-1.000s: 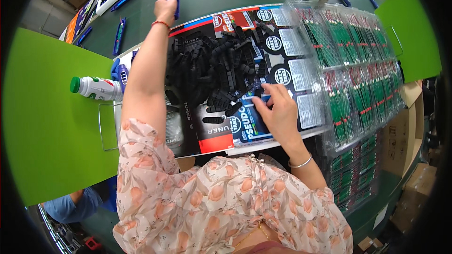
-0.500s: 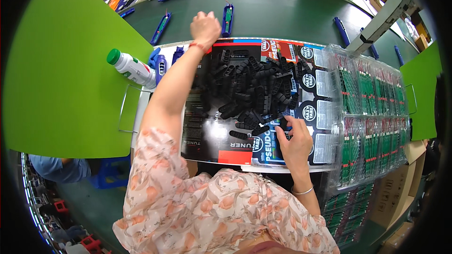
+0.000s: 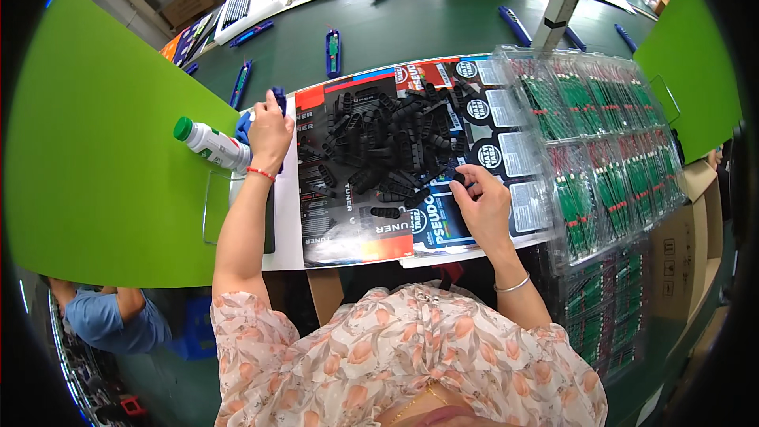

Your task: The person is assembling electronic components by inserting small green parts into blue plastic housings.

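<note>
On glossy sheeting (image 3: 348, 241) lie ribbed black pieces (image 3: 383, 142); the right hand (image 3: 484, 199) pinches one.

Short-sleeved, orange-flowered cream blouse (image 3: 411, 340), red bracelet (image 3: 261, 173), silver bangle (image 3: 514, 285)

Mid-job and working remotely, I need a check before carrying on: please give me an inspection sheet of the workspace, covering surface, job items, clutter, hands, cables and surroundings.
Surface: printed sheets under the work; dark green bench beyond.
Job items: heap of black ribbed pieces on the sheets; green circuit boards in clear trays at right.
Clutter: white bottle with green cap beside the left green panel.
Hands: left hand at a blue part, grip unclear; right hand pinching a small black piece.
Cables: thin red wires on the boards.
Surroundings: cardboard box at right; another person's blue sleeve at lower left.
</note>
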Demonstrator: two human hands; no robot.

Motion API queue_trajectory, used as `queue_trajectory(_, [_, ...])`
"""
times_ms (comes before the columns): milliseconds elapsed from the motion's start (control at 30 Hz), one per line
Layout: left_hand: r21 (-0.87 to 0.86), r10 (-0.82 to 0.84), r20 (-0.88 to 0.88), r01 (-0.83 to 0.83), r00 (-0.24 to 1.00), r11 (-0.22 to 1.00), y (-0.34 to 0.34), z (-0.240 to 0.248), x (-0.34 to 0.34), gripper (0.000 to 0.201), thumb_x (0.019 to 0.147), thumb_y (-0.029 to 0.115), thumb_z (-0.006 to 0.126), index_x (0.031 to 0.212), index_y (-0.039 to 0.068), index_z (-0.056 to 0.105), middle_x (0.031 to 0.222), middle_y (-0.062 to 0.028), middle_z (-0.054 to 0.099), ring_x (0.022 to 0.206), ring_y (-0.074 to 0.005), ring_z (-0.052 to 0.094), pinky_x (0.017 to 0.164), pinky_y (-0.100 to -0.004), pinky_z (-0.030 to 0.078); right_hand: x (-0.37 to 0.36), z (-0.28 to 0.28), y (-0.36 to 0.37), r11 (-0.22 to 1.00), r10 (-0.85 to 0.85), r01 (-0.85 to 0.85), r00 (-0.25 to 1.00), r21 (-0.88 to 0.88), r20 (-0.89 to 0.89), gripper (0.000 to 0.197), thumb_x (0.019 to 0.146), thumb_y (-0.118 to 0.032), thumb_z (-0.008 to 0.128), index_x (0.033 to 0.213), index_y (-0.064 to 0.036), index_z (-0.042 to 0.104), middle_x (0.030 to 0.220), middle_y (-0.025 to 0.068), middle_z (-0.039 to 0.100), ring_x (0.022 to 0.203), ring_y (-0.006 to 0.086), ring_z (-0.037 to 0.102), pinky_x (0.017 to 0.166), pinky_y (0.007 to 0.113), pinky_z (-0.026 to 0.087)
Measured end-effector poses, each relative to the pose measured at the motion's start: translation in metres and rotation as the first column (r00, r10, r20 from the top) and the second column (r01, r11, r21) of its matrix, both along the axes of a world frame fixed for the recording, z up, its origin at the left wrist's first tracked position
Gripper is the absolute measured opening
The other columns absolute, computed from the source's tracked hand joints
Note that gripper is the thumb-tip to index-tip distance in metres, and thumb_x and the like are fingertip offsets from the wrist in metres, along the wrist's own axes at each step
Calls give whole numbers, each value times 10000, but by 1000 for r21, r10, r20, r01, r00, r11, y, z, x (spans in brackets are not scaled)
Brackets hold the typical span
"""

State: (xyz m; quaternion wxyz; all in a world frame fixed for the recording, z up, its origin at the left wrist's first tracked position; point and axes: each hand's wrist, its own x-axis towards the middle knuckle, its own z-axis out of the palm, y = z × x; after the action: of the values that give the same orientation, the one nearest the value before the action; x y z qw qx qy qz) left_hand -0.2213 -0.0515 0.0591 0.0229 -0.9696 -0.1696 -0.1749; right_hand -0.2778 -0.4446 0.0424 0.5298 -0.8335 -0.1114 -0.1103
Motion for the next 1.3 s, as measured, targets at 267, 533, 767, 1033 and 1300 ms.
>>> queue_trajectory(267, [-893, -115, 47, -10, 992, -449, -140, 36, -45, 427, 962, 412, 573, 966, -15, 592, 774, -70, 631, 625, -144, 620, 545, -233, 532, 6, 33, 4, 796, 142, -19, 978, 605, -156, 247, 862, -38, 691, 1095, 4, 618, 945, 67, 665, 708, 93, 656, 524, 194, 474])
queue_trajectory(533, [-701, -215, 238, 14, 947, -713, -218, 6, -101, 448, 1046, 310, 373, 1425, 72, 382, 1079, -105, 609, 852, -181, 634, 728, -321, 557, -5, 35, 14, 847, 265, -195, 961, 495, -74, 221, 818, 8, 712, 1035, -1, 675, 890, 47, 667, 697, 63, 616, 615, 208, 523])
queue_trajectory(767, [-722, -223, 292, 62, 930, -689, -224, -3, -104, 460, 1039, 219, 394, 1472, 77, 332, 1189, -97, 598, 940, -151, 646, 788, -307, 567, -14, 35, 23, 950, 161, -132, 984, 283, -81, 201, 768, -15, 735, 966, -3, 704, 788, 57, 679, 570, 73, 566, 474, 237, 468])
queue_trajectory(1033, [-734, -191, 266, 70, 945, -675, -227, -11, -108, 447, 1047, 208, 386, 1473, 77, 345, 1230, -77, 588, 971, -130, 639, 803, -298, 564, -14, 16, 27, 1000, -10, 9, 963, 4, 268, 182, 729, -68, 755, 904, -71, 705, 962, 60, 588, 536, 174, 569, 537, 301, 483])
queue_trajectory(1300, [-807, -196, 214, 60, 957, -588, -240, -12, -110, 436, 1052, 233, 403, 1456, 72, 387, 1110, -56, 623, 840, -98, 626, 755, -262, 550, -17, 28, 17, 988, 17, -15, 1000, -152, 11, 191, 706, -109, 738, 865, -103, 632, 1010, 70, 500, 711, 256, 635, 610, 373, 511])
